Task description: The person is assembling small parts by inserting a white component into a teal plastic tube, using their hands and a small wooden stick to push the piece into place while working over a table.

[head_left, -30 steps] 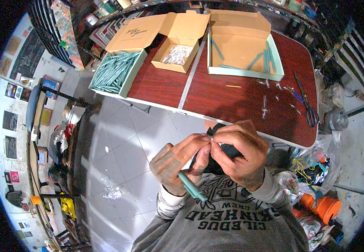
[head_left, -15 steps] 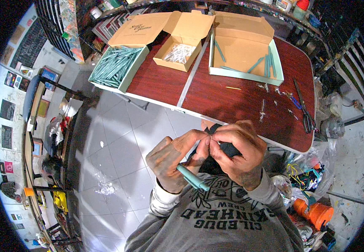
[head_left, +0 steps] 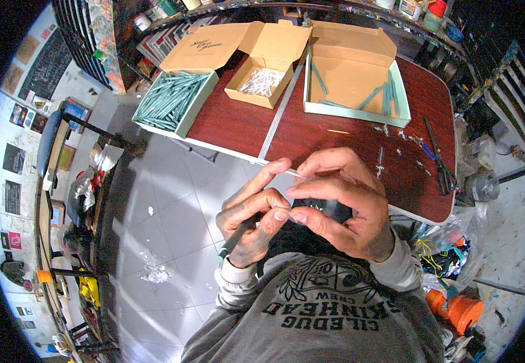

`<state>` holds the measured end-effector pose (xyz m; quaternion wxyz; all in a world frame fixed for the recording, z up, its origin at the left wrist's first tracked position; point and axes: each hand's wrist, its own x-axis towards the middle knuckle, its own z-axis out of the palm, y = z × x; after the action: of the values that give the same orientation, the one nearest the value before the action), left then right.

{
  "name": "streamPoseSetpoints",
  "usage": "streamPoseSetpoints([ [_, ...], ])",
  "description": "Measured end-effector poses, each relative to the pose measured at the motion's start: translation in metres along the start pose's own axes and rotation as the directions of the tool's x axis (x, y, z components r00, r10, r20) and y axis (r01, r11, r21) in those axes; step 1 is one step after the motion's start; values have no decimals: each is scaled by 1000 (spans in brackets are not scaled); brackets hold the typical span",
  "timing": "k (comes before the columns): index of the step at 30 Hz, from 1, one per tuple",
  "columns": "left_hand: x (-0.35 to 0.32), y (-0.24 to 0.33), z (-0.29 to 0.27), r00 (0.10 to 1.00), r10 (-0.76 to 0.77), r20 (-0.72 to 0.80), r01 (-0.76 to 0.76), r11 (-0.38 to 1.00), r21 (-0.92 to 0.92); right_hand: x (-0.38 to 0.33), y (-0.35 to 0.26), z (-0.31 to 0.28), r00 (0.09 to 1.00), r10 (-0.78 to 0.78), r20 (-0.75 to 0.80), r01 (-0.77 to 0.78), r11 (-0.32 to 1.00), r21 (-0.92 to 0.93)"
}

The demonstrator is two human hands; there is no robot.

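Above a pale tiled floor, just short of the dark red folding desk (head_left: pixel 335 136), a person in a grey printed sweatshirt works a slim teal stick (head_left: pixel 236 237) between both hands. The left hand (head_left: pixel 253 221) is curled around the stick, thumb and forefinger pinching its upper end, while the lower end pokes out below the palm; the right hand (head_left: pixel 341 206) arches over it, fingertips pressed to the left hand's at the stick's tip. What exactly passes between the fingertips is too small to tell.

On the desk, the count gives a rough measure of progress — a teal-sided cardboard box at the left (head_left: pixel 171 103) lies packed with similar teal sticks, a small brown cardboard box (head_left: pixel 261 81) beside it holds a heap of small white pieces, and a wide teal-rimmed cardboard box at the right (head_left: pixel 353 85) carries only a scattered handful of sticks. Judged from that, little of the batch sits in the right-hand box and the bulk remains in the full one — though which box feeds and which receives cannot be read for certain. Dark-handled scissors (head_left: pixel 441 163) and a few scraps lie near the desk's right edge, well apart from the hands.
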<state>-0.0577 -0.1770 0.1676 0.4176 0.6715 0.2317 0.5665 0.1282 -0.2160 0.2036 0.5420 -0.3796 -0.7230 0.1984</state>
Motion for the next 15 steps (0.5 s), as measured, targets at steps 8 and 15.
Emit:
streamPoseSetpoints([
  [8,-13,-21,6,987,28,-158,-33,999,-31,4,-6,11,998,15,-54,-17,999,-30],
  [15,-17,-30,6,974,-68,-216,43,992,-116,9,2,19,994,31,-101,-27,999,41],
])
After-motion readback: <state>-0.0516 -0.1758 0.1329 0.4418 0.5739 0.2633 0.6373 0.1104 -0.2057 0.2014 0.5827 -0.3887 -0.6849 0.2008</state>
